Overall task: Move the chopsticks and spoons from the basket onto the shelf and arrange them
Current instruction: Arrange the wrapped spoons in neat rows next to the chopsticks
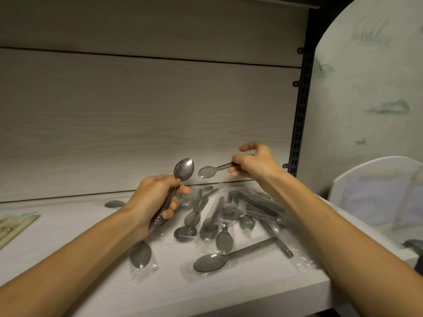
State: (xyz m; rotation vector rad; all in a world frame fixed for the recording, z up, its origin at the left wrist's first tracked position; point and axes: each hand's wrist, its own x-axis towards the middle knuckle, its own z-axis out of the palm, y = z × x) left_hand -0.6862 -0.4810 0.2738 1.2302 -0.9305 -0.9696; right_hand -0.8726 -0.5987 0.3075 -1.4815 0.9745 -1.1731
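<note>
Left hand [158, 197] grips a steel spoon [183, 170] upright by its handle; right hand [254, 162] pinches a second spoon [209, 171] level beside it, both above wrapped spoons [219, 223] scattered on a pale wood-grain shelf [91, 259] with matching back panel [137, 122]

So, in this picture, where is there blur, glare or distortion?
Head view: the spoon in the right hand is motion-blurred; the left hand holds a spoon with a bright glint on its bowl; wide-angle bending curves the shelf lines; dim lighting.
</note>
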